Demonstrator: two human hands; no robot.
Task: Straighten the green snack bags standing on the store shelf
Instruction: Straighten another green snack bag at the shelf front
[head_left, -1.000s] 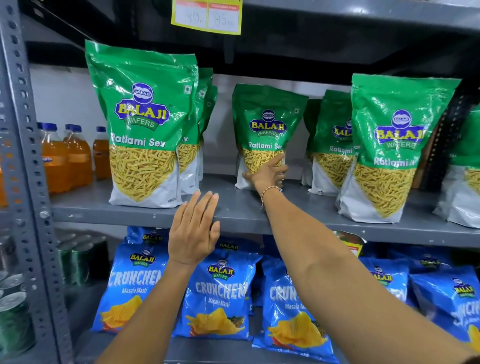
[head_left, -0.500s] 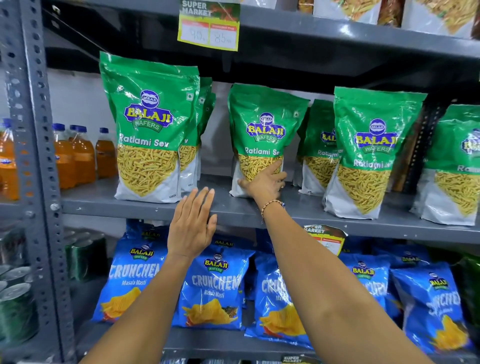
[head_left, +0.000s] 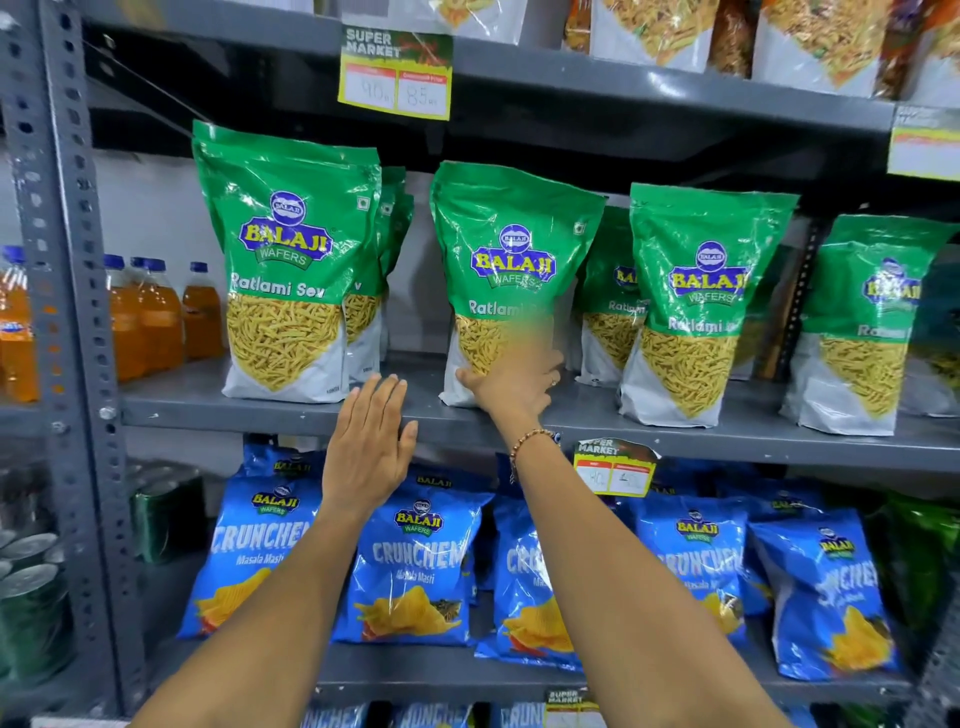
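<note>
The middle green bag (head_left: 511, 270) stands on the shelf (head_left: 291, 410), near its front edge, between the left bag (head_left: 288, 260) and the right bags (head_left: 701, 306). It leans a little to the right, top wider than its foot, which is likely why it is being handled. The right hand (head_left: 511, 382) holds its lower part: thumb on the left corner of the base, fingers wrapped round the right side, so the grip is closed on the bag low down, where a pull or twist would square it up without crushing the top. Part of the hand is blurred, so the finger detail is unclear. That arm reaches long and straight from lower right, a bead bracelet (head_left: 530, 441) at the wrist. The left hand (head_left: 371, 447) is held flat in front of the shelf lip, fingers together and pointing up, holding nothing; whether it touches the edge, I cannot tell. Below hang blue crisp bags (head_left: 410, 561).
</note>
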